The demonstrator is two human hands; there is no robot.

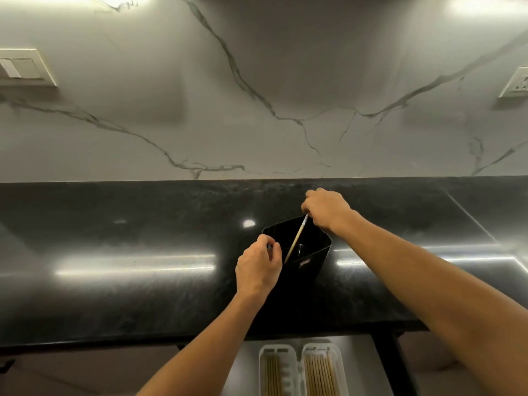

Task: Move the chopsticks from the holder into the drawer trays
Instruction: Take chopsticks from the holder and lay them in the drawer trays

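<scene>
Black countertop [114, 281], marble backsplash [257, 81], wall sockets [518, 82]

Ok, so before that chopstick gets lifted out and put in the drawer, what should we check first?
1. Right hand pinching the chopstick at its top end: ok.
2. Chopstick clear of the black holder: not ok, its lower end is inside.
3. Left hand steadying the holder at its near-left rim: ok; whether its fingers also pinch something small, cannot tell.
4. Drawer open below the counter: ok.
5. Room in the trays: left tray has free slots, ok; right tray looks nearly full.
6. More chopsticks left in the holder: cannot tell, its inside is dark.
</scene>
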